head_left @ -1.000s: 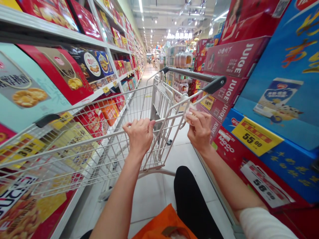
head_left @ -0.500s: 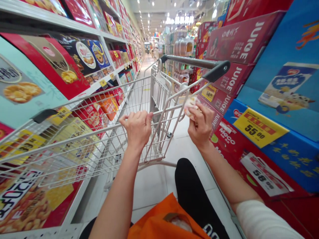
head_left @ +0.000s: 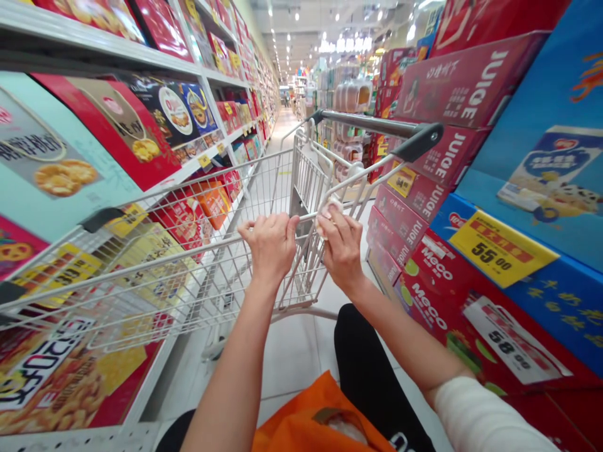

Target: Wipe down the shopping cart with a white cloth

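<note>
A wire shopping cart (head_left: pixel 179 260) stands crosswise in front of me, its dark push handle (head_left: pixel 372 122) at the far right end. My left hand (head_left: pixel 273 243) is closed around the top side rail of the basket. Just right of it, my right hand (head_left: pixel 342 245) is closed on a crumpled whitish cloth (head_left: pixel 332 212), pressed against the cart's rail near the rear corner. The fingers partly cover the cloth. Below my arms lies orange fabric (head_left: pixel 301 417) with some pale material in an opening.
On the left, a shelf (head_left: pixel 164 182) holds boxed snacks and gift packs. Stacked red cartons (head_left: pixel 438 150) and blue boxes (head_left: pixel 522 251) with price tags rise close on the right. A tiled aisle (head_left: pixel 282 122) runs away beyond the cart.
My right hand has moved left with the cloth, from beside the cart's rear corner onto the rail near my left hand. The left hand keeps its grip; the view has shifted slightly.
</note>
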`<state>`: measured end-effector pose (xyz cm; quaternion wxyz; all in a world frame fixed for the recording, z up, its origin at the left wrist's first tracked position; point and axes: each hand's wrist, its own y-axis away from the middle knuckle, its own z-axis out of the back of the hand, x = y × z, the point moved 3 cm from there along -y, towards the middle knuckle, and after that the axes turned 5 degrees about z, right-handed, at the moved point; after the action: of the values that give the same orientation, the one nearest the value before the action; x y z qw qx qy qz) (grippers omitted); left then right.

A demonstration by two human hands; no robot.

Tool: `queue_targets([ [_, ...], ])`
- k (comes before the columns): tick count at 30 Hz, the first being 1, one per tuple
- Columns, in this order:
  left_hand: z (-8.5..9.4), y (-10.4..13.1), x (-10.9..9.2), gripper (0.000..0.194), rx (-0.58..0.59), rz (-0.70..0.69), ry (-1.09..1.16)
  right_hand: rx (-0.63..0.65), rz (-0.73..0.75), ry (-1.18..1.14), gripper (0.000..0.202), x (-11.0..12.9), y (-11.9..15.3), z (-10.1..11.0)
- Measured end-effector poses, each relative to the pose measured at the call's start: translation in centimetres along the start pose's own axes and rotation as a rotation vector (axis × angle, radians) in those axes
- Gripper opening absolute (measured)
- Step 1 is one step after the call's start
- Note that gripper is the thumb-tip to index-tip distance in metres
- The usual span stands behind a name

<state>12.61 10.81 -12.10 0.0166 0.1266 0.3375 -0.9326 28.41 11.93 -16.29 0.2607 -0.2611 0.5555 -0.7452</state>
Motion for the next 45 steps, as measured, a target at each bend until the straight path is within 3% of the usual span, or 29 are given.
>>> queue_targets([
  [5, -0.1, 0.1, -0.1, 0.042, 0.001, -0.01, 0.007, -0.006, -0.107, 0.046, 0.035, -0.5, 0.1, 0.7],
  [9, -0.3, 0.0, -0.3, 0.041, 0.01, 0.017, 0.016, 0.038, -0.089, 0.03, 0.031, 0.0, 0.2, 0.9],
  [14, -0.4, -0.1, -0.4, 0.042, 0.019, 0.012, 0.045, -0.025, -0.149, 0.072, 0.032, -0.3, 0.1, 0.9],
  [18, -0.6, -0.2, -0.5, 0.042, 0.007, 0.015, 0.027, 0.073, -0.126, 0.07, 0.034, -0.3, 0.0, 0.0],
  [22, -1.4, -0.6, -0.5, 0.041, 0.02, 0.003, 0.026, 0.131, -0.1, 0.069, 0.034, -2.5, -0.7, -0.4],
  [25, -1.4, -1.1, -0.3, 0.037, 0.067, -0.083, 0.028, 0.183, -0.079, 0.075, 0.036, -4.7, -1.5, -0.9],
  [27, -0.5, -1.5, 0.7, 0.038, 0.107, -0.146, 0.022, 0.227, -0.07, 0.08, 0.038, -5.9, -2.1, -1.5],
  [29, 1.2, -2.1, 3.2, 0.046, 0.078, -0.083, -0.045, 0.274, -0.072, 0.09, 0.039, -7.0, -2.7, -2.3],
  [32, 4.2, -2.6, 9.0, 0.064, 0.062, 0.124, -0.275, 0.308, -0.088, 0.105, 0.039, -8.4, -3.6, -3.1],
  [34, 5.2, -2.3, 13.1, 0.067, 0.189, 0.333, -0.324, 0.285, -0.104, 0.101, 0.038, -8.8, -4.0, -3.3],
  [36, 5.6, -1.6, 15.9, 0.069, 0.189, 0.436, -0.321, 0.205, -0.12, 0.09, 0.037, -8.6, -4.4, -3.2],
  [40, 4.5, -1.0, 17.4, 0.063, 0.076, 0.475, -0.251, 0.078, -0.072, 0.055, 0.04, -6.9, -4.9, -3.3],
  [45, 3.2, -1.2, 16.2, 0.06, 0.095, 0.487, -0.311, 0.227, -0.066, 0.014, 0.049, -5.4, -4.8, -7.0],
])
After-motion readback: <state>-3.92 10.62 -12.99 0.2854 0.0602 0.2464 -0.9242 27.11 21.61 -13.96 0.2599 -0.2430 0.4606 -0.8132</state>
